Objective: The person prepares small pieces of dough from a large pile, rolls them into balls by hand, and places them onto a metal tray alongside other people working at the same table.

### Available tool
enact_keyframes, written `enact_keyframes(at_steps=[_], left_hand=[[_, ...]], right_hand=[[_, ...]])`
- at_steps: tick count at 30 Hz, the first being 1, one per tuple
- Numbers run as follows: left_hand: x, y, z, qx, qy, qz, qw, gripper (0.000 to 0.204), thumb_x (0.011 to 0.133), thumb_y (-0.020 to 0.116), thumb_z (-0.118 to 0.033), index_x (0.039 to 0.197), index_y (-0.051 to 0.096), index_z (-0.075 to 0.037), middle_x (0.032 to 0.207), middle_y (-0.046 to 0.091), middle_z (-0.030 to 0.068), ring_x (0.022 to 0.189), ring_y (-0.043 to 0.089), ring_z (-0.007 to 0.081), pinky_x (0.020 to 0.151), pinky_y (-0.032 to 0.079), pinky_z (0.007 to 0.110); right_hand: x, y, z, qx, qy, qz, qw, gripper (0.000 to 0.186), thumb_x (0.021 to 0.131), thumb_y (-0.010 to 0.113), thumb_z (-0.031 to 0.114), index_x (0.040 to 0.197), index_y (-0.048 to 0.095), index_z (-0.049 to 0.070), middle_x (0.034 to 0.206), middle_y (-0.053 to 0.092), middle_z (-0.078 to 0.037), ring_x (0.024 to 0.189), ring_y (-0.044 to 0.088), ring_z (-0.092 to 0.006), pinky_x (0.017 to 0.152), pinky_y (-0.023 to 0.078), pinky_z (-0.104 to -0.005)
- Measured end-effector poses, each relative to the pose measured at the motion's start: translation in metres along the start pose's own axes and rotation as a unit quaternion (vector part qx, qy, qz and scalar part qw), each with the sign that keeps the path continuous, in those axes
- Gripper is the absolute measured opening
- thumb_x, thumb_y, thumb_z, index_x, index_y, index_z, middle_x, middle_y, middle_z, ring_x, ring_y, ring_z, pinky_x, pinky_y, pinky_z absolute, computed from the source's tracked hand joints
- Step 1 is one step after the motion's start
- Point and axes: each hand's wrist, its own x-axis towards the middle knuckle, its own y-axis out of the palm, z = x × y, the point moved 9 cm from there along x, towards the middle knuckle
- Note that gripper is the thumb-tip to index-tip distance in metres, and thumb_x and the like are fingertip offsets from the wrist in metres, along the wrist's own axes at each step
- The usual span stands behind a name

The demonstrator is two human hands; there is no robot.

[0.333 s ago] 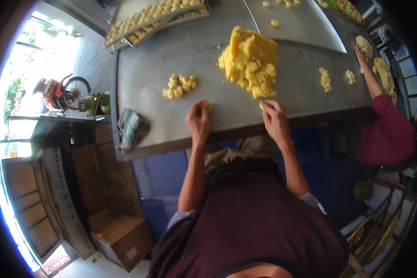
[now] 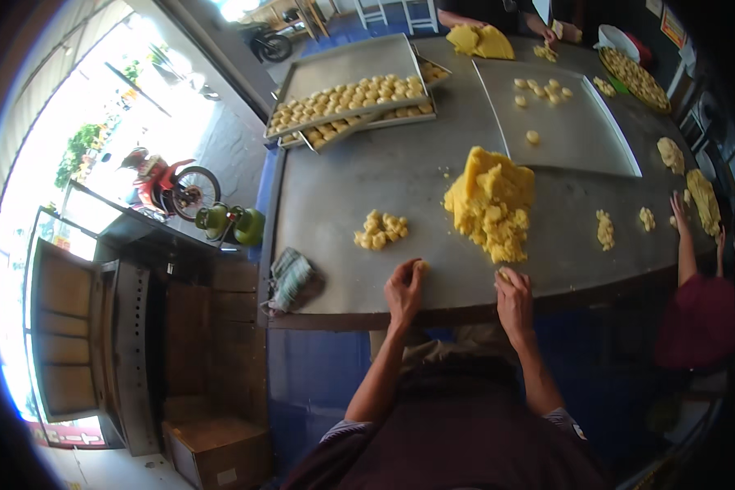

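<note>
Over the near edge of the metal table [image 2: 343, 286], my left hand [image 2: 403, 292] is closed with a small piece of pale dough [image 2: 421, 265] at its fingertips. My right hand [image 2: 515, 304] pinches a bit of yellow filling [image 2: 505, 277] between thumb and fingers. Just beyond the right hand rises a crumbly yellow mound of filling [image 2: 492, 200]. A cluster of small pale dough pieces [image 2: 381, 229] lies on the metal beyond my left hand.
A crumpled cloth [image 2: 291, 279] lies at the table's left corner. Trays of dough balls [image 2: 351, 98] stand far left; a flat tray [image 2: 576, 122] holds several balls. At right, a co-worker's hand [image 2: 679, 214] is beside dough lumps [image 2: 702, 200]. Another person stands across the table.
The view has tilted up, so the far side of the table and a person there now show. My hands keep much the same places and grips.
</note>
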Motion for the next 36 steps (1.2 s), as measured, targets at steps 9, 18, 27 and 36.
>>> enact_keyframes(at_steps=[9,18,27,36], left_hand=[[-0.018,0.038,-0.044,0.028,0.009,0.107,0.994,0.034,0.095,0.060,-0.029,0.107,0.069,0.001,0.091,0.072,0.0174,0.085,0.071,0.0246,0.075,0.053,0.036],[-0.031,0.056,-0.035,0.077,0.087,0.238,0.964,0.025,0.091,0.061,-0.018,0.104,0.066,0.002,0.086,0.069,0.0219,0.083,0.070,0.0361,0.070,0.053,0.043],[-0.042,0.055,-0.022,0.146,0.133,0.144,0.970,0.026,0.080,0.067,-0.014,0.101,0.061,0.000,0.086,0.067,0.0246,0.087,0.063,0.0454,0.069,0.051,0.049],[-0.047,0.053,-0.027,0.126,0.101,0.196,0.967,0.028,0.082,0.065,-0.014,0.105,0.059,-0.001,0.095,0.066,0.0248,0.098,0.061,0.0448,0.078,0.049,0.049]], right_hand=[[0.005,-0.010,0.030,0.208,0.020,0.020,0.978,0.038,0.085,0.065,-0.002,0.124,0.063,0.001,0.113,0.064,-0.018,0.107,0.059,-0.0340,0.089,0.050,-0.0397],[0.005,0.002,0.065,0.244,-0.052,0.030,0.968,0.035,0.084,0.063,-0.005,0.118,0.067,0.002,0.114,0.067,-0.017,0.105,0.064,-0.0314,0.090,0.052,-0.0380],[0.008,0.012,0.084,0.263,-0.014,0.047,0.964,0.021,0.082,0.067,-0.003,0.103,0.069,-0.004,0.100,0.067,-0.017,0.094,0.067,-0.0302,0.083,0.053,-0.0375],[0.010,0.025,0.087,0.265,-0.096,0.058,0.958,0.032,0.080,0.071,-0.002,0.111,0.068,-0.003,0.095,0.065,-0.012,0.084,0.067,-0.0219,0.072,0.054,-0.0352]])
